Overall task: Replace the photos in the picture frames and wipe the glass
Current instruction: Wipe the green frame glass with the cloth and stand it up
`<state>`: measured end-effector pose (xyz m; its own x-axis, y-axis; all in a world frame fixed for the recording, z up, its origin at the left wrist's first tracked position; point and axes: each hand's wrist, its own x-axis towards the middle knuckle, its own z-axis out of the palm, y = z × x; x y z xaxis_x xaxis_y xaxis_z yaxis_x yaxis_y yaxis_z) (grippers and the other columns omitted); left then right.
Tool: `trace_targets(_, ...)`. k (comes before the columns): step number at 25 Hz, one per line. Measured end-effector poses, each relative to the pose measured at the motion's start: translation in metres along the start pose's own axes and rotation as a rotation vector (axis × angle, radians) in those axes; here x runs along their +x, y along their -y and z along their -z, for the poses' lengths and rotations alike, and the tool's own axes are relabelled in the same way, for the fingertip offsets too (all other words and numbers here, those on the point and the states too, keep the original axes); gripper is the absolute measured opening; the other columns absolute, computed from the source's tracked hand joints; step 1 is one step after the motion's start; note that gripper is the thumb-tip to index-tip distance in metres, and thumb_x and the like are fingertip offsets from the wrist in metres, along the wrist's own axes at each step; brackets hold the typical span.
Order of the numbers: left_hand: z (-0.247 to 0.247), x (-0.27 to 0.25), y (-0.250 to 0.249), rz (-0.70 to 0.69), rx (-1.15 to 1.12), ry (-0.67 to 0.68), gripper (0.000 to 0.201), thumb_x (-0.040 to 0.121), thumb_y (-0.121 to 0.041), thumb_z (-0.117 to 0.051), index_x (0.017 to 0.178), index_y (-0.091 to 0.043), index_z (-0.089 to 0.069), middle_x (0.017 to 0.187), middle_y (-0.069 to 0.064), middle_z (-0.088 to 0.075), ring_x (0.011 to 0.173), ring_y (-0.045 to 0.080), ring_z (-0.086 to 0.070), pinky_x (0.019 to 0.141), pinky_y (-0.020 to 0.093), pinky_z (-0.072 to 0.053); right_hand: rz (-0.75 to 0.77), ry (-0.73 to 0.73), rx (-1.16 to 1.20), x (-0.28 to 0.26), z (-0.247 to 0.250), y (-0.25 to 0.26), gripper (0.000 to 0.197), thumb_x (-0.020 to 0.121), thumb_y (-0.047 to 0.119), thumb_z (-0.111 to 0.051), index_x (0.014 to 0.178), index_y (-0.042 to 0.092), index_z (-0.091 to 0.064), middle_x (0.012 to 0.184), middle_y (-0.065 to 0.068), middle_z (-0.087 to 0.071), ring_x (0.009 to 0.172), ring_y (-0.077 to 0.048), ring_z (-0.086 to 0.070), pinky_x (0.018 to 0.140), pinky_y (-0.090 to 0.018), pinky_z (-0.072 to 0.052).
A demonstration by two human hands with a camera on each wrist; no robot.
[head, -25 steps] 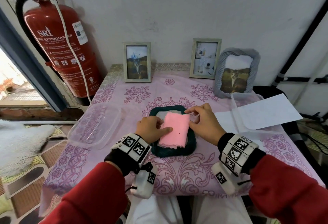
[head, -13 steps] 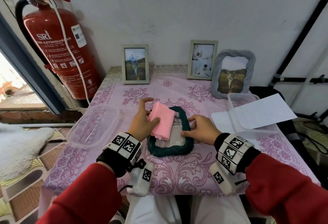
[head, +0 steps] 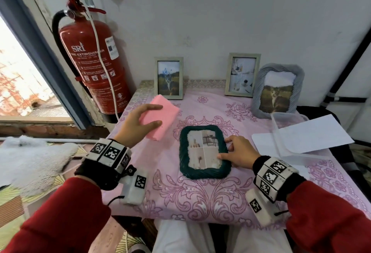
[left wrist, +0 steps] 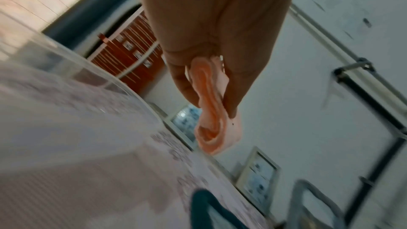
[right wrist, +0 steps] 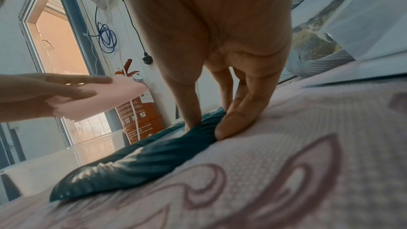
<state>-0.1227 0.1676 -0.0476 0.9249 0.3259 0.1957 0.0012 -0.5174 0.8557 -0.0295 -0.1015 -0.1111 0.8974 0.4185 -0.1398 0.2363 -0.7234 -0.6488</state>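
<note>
A dark green ribbed picture frame (head: 203,171) lies flat on the pink tablecloth, glass up, with a four-part interior photo in it. My right hand (head: 233,152) grips its right edge, thumb on top and fingers against the outer side; the right wrist view shows the frame (right wrist: 136,166) under that hand (right wrist: 204,128). My left hand (head: 140,122) holds a folded pink cloth (head: 162,118) in the air, up and left of the frame. In the left wrist view the cloth (left wrist: 211,111) is pinched between thumb and fingers.
Three frames stand against the wall: a pale one (head: 169,78) at the left, another (head: 242,74) in the middle, a grey ribbed one (head: 278,90) at the right. A clear tub (head: 285,130) with white paper (head: 309,134) sits right. A red fire extinguisher (head: 94,62) stands left.
My left hand lifted the pink cloth off the green frame's glass and carried it up and to the left. My right hand slid to the frame's right edge.
</note>
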Motion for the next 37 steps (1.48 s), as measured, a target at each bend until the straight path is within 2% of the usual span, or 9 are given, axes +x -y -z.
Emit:
trace_targets(6,0.052,-0.002,0.049,0.211,0.158,0.031,0.044,0.08,-0.01,-0.069,0.121,-0.023,-0.059,0.134,0.004,-0.046,0.108,0.016,-0.046,0.081,0.019,-0.042,0.026,-0.003,-0.035,-0.002,0.0,0.003,0.048,0.075,0.019,-0.076,0.116,0.003,-0.058,0.083,0.001,-0.053,0.079,-0.012,-0.052,0.062,-0.017,-0.037)
trace_targets(10,0.056,-0.011,0.079,0.314,0.274,0.128,0.043,0.08,-0.014,-0.07,0.12,-0.025,-0.057,0.142,0.009,-0.042,0.116,0.026,-0.049,0.1,0.038,-0.042,0.027,0.01,-0.004,-0.002,0.0,0.001,0.049,0.075,0.017,-0.076,0.118,0.001,-0.056,0.088,-0.001,-0.055,0.081,-0.013,-0.053,0.06,-0.015,-0.037)
trace_targets(15,0.048,-0.007,0.085,0.348,0.473,0.269,0.039,0.084,-0.019,-0.066,0.122,-0.022,-0.058,0.142,0.011,-0.041,0.12,0.028,-0.047,0.1,0.033,-0.039,0.001,0.022,0.043,-0.002,-0.002,-0.001,0.059,0.077,0.015,-0.074,0.128,0.0,-0.048,0.082,0.007,-0.049,0.086,-0.016,-0.052,0.061,-0.018,-0.045)
trace_targets(17,0.044,-0.009,0.082,0.274,0.577,0.193,0.035,0.082,-0.021,-0.068,0.116,-0.024,-0.062,0.135,0.011,-0.044,0.122,0.028,-0.042,0.106,0.036,-0.032,-0.01,0.019,0.056,-0.002,-0.003,-0.002,0.059,0.078,0.015,-0.074,0.129,0.0,-0.048,0.077,0.009,-0.043,0.083,-0.017,-0.052,0.05,-0.014,-0.044)
trace_targets(21,0.044,-0.017,0.081,0.126,0.749,-0.037,0.033,0.079,-0.028,-0.071,0.111,-0.03,-0.066,0.139,0.006,-0.039,0.131,0.03,-0.03,0.11,0.044,-0.02,-0.026,0.048,0.072,-0.001,-0.003,-0.003,0.061,0.079,0.015,-0.072,0.132,0.002,-0.044,0.096,-0.005,-0.044,0.08,-0.023,-0.055,0.044,-0.022,-0.048)
trace_targets(25,0.05,-0.018,0.092,0.268,0.665,0.026,0.058,0.081,-0.034,-0.068,0.135,-0.031,-0.045,0.141,0.013,-0.039,0.125,0.033,-0.043,0.107,0.043,-0.033,-0.045,0.065,0.08,0.0,-0.004,-0.004,0.063,0.08,0.016,-0.072,0.134,0.005,-0.042,0.103,-0.007,-0.042,0.085,-0.025,-0.055,0.047,-0.027,-0.052)
trace_targets(28,0.051,-0.02,0.097,0.304,0.643,0.032,0.066,0.081,-0.038,-0.068,0.139,-0.031,-0.037,0.136,0.014,-0.043,0.111,0.03,-0.055,0.098,0.04,-0.044,-0.052,0.07,0.077,-0.001,-0.004,-0.004,0.065,0.08,0.017,-0.072,0.136,0.006,-0.04,0.105,-0.007,-0.039,0.086,-0.024,-0.053,0.049,-0.028,-0.052)
trace_targets(33,0.047,-0.022,0.096,0.374,0.664,0.007,0.071,0.078,-0.046,-0.068,0.139,-0.028,-0.035,0.127,0.011,-0.052,0.112,0.026,-0.054,0.093,0.038,-0.043,-0.053,0.069,0.085,-0.001,-0.004,-0.003,0.064,0.08,0.016,-0.072,0.135,0.004,-0.041,0.103,-0.006,-0.041,0.074,-0.022,-0.053,0.042,-0.022,-0.049)
trace_targets(37,0.045,-0.023,0.089,0.399,0.666,0.003,0.068,0.08,-0.044,-0.066,0.138,-0.026,-0.037,0.133,0.014,-0.045,0.12,0.03,-0.048,0.099,0.042,-0.04,-0.057,0.065,0.102,-0.001,-0.005,-0.003,0.064,0.081,0.015,-0.071,0.136,0.003,-0.041,0.098,-0.003,-0.044,0.062,-0.017,-0.052,0.039,-0.02,-0.047)
